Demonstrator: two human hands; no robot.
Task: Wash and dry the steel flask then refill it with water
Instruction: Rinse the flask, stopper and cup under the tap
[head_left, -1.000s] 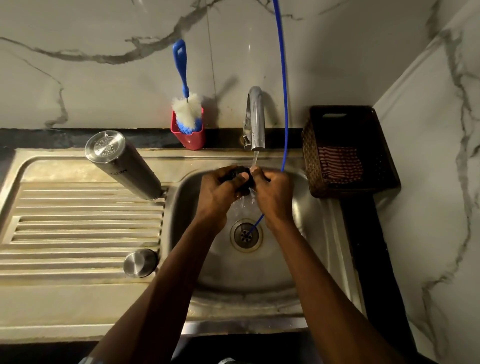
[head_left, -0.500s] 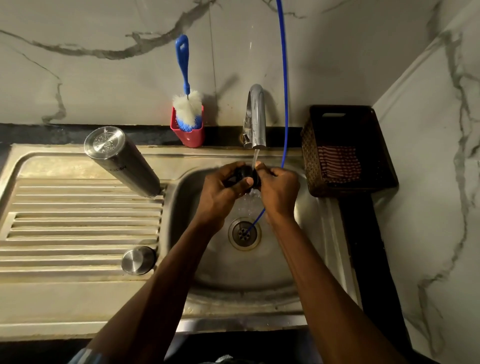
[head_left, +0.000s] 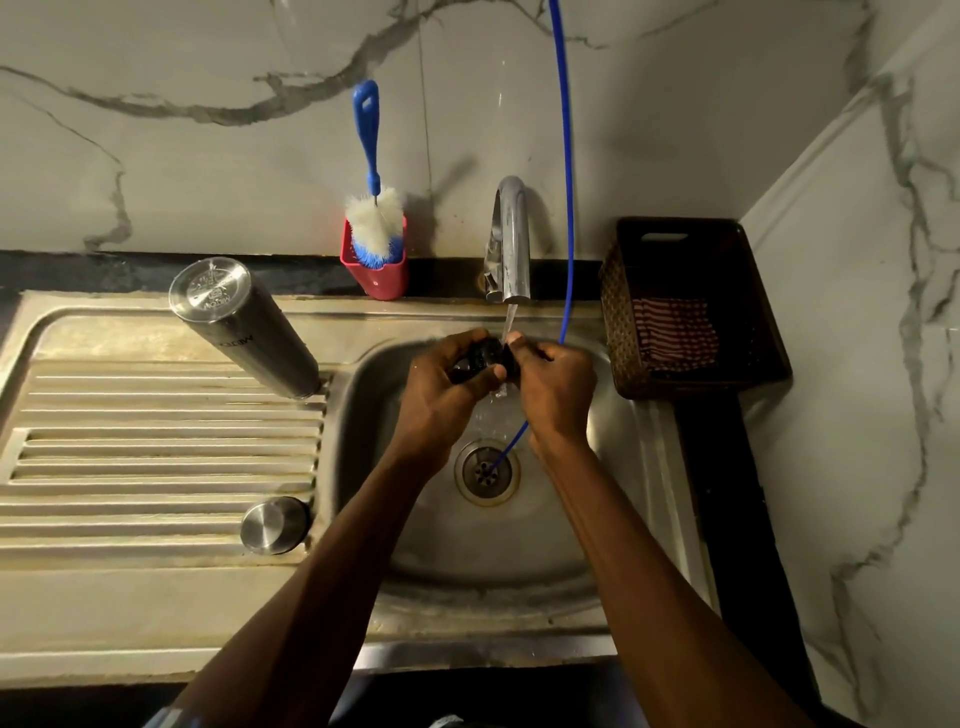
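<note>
A person's left hand (head_left: 441, 400) and right hand (head_left: 553, 387) are meeting under the running curved chrome tap (head_left: 511, 244) above the round stainless-steel sink basin (head_left: 597, 499), both gripping a small black rounded part (head_left: 480, 358) between curled fingers and thumbs, the left from its near left side and the right from its right. A thin stream of water (head_left: 510, 322) is falling from the spout onto the black part and splashing down between the hands toward the round metal drain (head_left: 485, 470). The tall cylindrical brushed-steel flask (head_left: 244, 327) is standing upside down, base uppermost, on the ribbed steel draining board (head_left: 156, 452) to the left of the basin, well apart from both hands. A small round steel cap (head_left: 272, 525) is sitting on the same board, just beside the basin's left rim. Against the marble-patterned wall, a blue-handled bottle brush with white and blue bristles (head_left: 371, 208) is standing in a red plastic holder (head_left: 375, 270). A thin blue tube (head_left: 569, 208) is hanging down past the tap, behind the right hand, and ending at the drain. A dark woven basket (head_left: 623, 332) holding a red-and-white striped cloth (head_left: 675, 332) is sitting to the right of the sink
</note>
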